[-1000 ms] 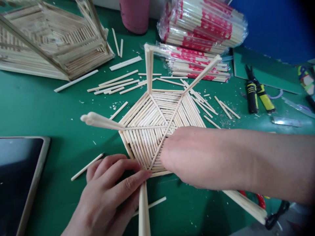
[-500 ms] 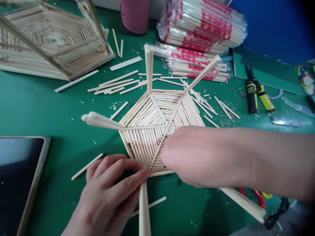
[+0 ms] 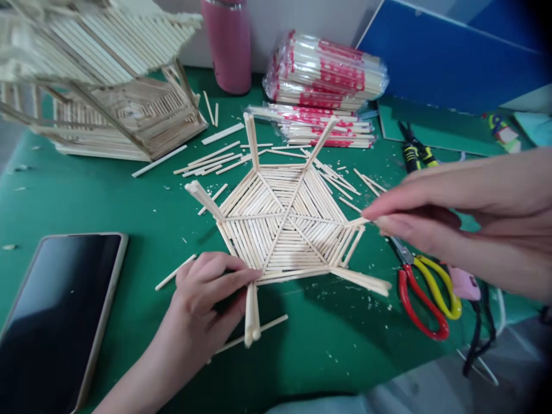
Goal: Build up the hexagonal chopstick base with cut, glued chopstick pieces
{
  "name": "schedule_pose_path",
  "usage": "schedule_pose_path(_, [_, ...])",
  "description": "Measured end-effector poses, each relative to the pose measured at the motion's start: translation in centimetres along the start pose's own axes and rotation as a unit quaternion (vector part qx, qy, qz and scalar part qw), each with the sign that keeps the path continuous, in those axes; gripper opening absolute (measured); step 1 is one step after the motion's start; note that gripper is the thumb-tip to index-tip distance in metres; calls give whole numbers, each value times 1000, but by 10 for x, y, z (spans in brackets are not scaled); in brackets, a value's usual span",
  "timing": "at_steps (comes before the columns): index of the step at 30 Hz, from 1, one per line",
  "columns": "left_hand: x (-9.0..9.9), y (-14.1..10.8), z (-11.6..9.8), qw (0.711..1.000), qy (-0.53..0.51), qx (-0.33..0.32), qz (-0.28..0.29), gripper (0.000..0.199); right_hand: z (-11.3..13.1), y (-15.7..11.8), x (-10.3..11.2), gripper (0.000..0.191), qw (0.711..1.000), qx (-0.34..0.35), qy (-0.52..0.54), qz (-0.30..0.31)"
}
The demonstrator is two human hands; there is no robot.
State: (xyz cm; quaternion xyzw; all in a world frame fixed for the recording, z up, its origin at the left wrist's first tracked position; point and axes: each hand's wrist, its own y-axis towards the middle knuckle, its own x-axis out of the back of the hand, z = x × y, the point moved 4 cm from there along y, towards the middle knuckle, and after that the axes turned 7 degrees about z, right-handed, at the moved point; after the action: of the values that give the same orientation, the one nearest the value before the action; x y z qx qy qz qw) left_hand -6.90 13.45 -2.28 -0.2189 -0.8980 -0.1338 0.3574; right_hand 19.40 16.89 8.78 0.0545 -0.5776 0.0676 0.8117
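In the head view, the hexagonal stick frame (image 3: 297, 247) lies on the green bench (image 3: 319, 339), at two o'clock from the left grip (image 3: 202, 299), which pinches its seven-o'clock corner. At nine o'clock from the right grip (image 3: 457, 224), the frame's three-o'clock corner meets a stick (image 3: 354, 222) clasped between thumb and fingers.

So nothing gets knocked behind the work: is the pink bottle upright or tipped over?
Upright: the pink bottle stands on its base on the green table, its sides rising beyond the hexagonal stick frame.
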Motion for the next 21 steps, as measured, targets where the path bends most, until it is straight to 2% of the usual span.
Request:
schedule_pose_path(2, [-1,1,1,1000,8,0,24,17,-2,-24,-1,14,1000,-11,14,-24])
schedule_pose_path(4, [-3,2,3,999,17,11,36,17,1,-48,-14,12,999,-16,37,-37])
schedule_pose_path(8, [-4,-1,6,999,14,27,23,15,24,-85,-60,7,988,25,153,-9])
schedule_pose_path(10, [-5,-2,6,999,-1,32,20,15,41,-92,-86,15,979,54,198,17])
schedule_pose_path(12, [-5,-2,4,999,-19,36,15,16,58,-90,-104,26,978,89,191,-5])
schedule_pose_path(14, [-4,-1,2,999,-37,31,8,16,74,-81,-116,28,982,120,141,-39])
schedule_pose_path(18, [-3,-1,-2,998,-61,8,6,12,92,-59,-130,26,990,117,-7,-76])
schedule_pose_path(21, [-4,-2,-1,998,-65,6,5,11,94,-50,-134,19,989,109,-61,-78])
